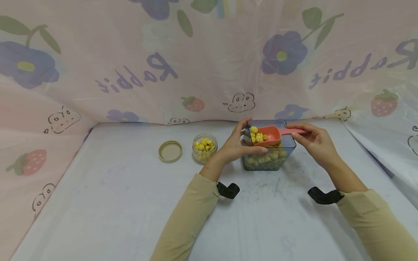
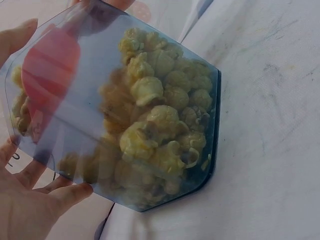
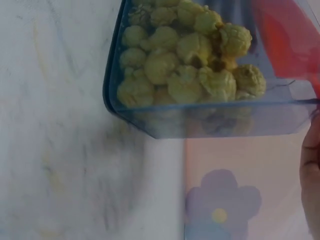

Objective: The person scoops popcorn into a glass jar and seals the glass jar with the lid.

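A clear bluish plastic container (image 1: 266, 159) part-filled with yellow popcorn (image 2: 160, 130) stands on the table. My left hand (image 1: 232, 146) grips its left side near the rim, thumb along the front and fingers behind. In my right hand (image 1: 315, 141) the handle of a coral-red scoop (image 1: 272, 135) is pinched between thumb and fingers. The scoop's bowl lies inside the container's mouth, tilted to the left, with popcorn at its front end. Through the wall, the right wrist view also shows the red scoop (image 3: 292, 40) above the popcorn.
Left of the container stands a round clear jar (image 1: 204, 159) with popcorn inside, partly behind my left wrist. Farther left lies a round beige-rimmed lid (image 1: 170, 151). A printed curtain (image 1: 209, 72) hangs along the back and sides of the white table (image 1: 130, 203).
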The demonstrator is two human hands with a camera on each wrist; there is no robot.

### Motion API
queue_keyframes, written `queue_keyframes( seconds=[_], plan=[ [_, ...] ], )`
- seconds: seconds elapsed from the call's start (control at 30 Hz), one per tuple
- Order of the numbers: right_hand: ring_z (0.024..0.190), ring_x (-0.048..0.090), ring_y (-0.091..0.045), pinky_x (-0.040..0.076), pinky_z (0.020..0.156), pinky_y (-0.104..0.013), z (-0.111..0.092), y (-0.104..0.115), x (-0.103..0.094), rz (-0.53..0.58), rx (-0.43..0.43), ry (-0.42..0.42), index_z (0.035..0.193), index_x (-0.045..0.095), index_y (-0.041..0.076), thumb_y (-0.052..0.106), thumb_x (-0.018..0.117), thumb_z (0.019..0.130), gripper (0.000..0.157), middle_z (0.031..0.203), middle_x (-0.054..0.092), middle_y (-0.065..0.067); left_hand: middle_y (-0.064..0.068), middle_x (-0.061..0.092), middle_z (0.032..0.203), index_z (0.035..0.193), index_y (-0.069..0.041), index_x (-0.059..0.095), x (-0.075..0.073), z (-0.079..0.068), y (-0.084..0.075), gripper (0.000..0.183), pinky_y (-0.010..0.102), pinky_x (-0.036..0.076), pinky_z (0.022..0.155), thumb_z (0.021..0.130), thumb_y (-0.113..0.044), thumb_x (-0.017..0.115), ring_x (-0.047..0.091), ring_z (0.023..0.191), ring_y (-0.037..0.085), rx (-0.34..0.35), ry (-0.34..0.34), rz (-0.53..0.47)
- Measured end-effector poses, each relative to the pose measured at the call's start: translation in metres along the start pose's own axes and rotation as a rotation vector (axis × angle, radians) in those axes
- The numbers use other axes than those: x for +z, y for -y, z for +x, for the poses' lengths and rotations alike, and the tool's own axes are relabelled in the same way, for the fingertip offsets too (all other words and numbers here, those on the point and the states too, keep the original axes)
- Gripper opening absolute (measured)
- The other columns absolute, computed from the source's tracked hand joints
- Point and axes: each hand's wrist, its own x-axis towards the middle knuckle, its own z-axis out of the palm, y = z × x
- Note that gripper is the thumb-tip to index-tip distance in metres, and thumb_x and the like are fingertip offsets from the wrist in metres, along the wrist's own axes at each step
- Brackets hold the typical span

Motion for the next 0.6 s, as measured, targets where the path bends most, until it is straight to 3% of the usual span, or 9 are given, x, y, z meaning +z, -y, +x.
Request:
queue_keyframes(
  seconds=[0.23, 0.6],
  plan=[
    [0.087, 0.062, 0.0, 0.05, 0.076, -0.007, 0.0, -0.003, 0.002, 0.223, 0.044, -0.033, 0.115, 0.067, 0.004, 0.0, 0.059, 0.093, 0.024, 0.1, 0.066, 0.008, -0.006, 0.023, 0.154, 0.144, -0.049, 0.022, -0.001, 0.001, 0.002, 0.098, 0.047, 0.036, 0.108, 0.073, -0.022, 0.084, 0.029, 0.139, 0.019, -0.002, -0.007, -0.012],
    [0.089, 0.06, -0.003, 0.049, 0.079, -0.008, -0.003, -0.011, 0.002, 0.363, 0.081, -0.082, 0.115, 0.067, 0.004, -0.002, 0.058, 0.092, 0.025, 0.105, 0.062, 0.003, -0.007, 0.021, 0.156, 0.143, -0.05, 0.022, 0.0, 0.001, 0.001, 0.098, 0.044, 0.033, 0.111, 0.073, -0.022, 0.084, 0.025, 0.143, 0.02, -0.003, 0.001, -0.015]
  ],
)
